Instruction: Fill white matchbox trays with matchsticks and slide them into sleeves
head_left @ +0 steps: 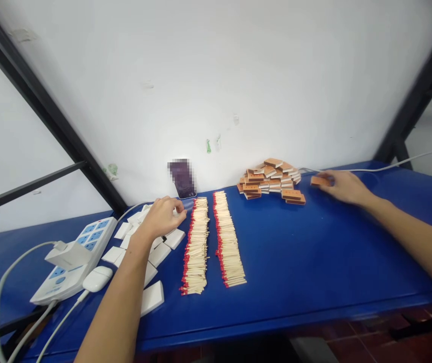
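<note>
My right hand [343, 185] reaches to the far right of the blue table [306, 262] and grips an orange matchbox [319, 180], just right of a pile of several orange matchboxes [272, 180]. My left hand [164, 215] rests over a cluster of white inner trays [154, 252], fingers curled at the top of the left row of matches [196, 245]. A second row of red-tipped matches [228, 239] lies parallel to its right.
A white power strip [75, 259] with plugs and grey cables sits at the left, a white adapter [97, 278] beside it. A phone [183, 179] leans on the white wall. Black frame bars slant at both sides. The table's front edge is near.
</note>
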Demonstrator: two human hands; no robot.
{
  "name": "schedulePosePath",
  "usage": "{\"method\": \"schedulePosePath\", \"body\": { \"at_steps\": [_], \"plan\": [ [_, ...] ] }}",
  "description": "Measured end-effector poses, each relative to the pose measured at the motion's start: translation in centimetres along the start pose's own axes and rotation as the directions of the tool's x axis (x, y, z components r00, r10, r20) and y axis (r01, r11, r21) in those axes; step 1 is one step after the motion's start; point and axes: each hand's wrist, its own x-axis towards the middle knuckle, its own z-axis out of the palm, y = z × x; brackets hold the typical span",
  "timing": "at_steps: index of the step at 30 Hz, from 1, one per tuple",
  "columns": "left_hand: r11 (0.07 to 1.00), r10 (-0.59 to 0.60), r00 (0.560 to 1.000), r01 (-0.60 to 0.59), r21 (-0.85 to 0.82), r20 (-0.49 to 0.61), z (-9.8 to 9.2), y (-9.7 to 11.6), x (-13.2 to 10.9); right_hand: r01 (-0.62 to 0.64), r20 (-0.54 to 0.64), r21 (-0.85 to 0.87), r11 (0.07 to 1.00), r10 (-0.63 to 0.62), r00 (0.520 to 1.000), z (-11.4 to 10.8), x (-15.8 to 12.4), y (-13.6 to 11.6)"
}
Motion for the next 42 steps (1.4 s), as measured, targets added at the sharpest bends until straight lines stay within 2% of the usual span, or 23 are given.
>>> {"method": "schedulePosePath", "body": {
  "at_steps": [5, 9, 13, 16, 19, 22, 25, 31, 37, 40, 42],
  "plan": [
    [0.999, 0.036, 0.999, -0.035, 0.042, -0.011, -0.6, 0.0, 0.1, 0.059, -0.224, 0.080, 0.995, -0.040, 0.974, -2.1, -0.5, -4.8],
    [0.998, 0.043, 0.997, -0.040, 0.050, -0.062, -1.3, 0.3, 0.0, 0.237, -0.244, 0.176, 0.955, -0.191, 0.951, -2.5, -1.3, -10.8],
    [0.999, 0.037, 0.994, -0.033, 0.039, -0.098, -1.6, 1.3, 0.1, 0.453, -0.271, 0.385, 0.804, -0.370, 0.888, -2.7, -2.3, -16.8],
    [1.000, -0.005, 0.992, 0.006, 0.014, -0.127, -1.7, 2.0, 0.1, 0.548, -0.288, 0.426, 0.720, -0.466, 0.836, -2.5, -2.7, -20.3],
    [0.997, -0.042, 0.990, 0.034, -0.063, -0.131, -1.7, 2.4, 0.2, 0.632, -0.275, 0.440, 0.638, -0.575, 0.771, -1.5, -2.6, -22.8],
    [0.977, -0.059, 0.994, 0.037, -0.212, -0.095, -1.5, 2.6, 0.7, 0.671, -0.282, 0.461, 0.581, -0.620, 0.732, 0.4, -2.2, -24.9],
    [0.920, -0.026, 0.999, 0.009, -0.391, -0.038, -1.2, 2.5, 2.2, 0.691, -0.268, 0.457, 0.561, -0.653, 0.708, 2.6, -1.7, -26.8],
    [0.834, 0.047, 0.997, -0.005, -0.552, 0.062, -0.8, 0.7, 6.1, 0.703, -0.145, 0.371, 0.607, -0.710, 0.689, 5.9, -0.8, -29.7],
    [0.782, 0.072, 0.984, 0.043, -0.622, 0.160, -0.1, -1.8, 7.1, 0.749, -0.085, 0.235, 0.619, -0.755, 0.651, 7.3, -0.2, -30.7],
    [0.772, 0.093, 0.975, 0.056, -0.633, 0.200, 0.2, -2.6, 6.9, 0.741, -0.018, 0.285, 0.608, -0.770, 0.638, 7.3, 0.0, -30.6],
    [0.765, 0.102, 0.970, 0.064, -0.640, 0.219, 0.1, -2.9, 6.7, 0.688, 0.048, 0.377, 0.620, -0.755, 0.654, 7.0, 0.1, -30.5]
  ]
}}
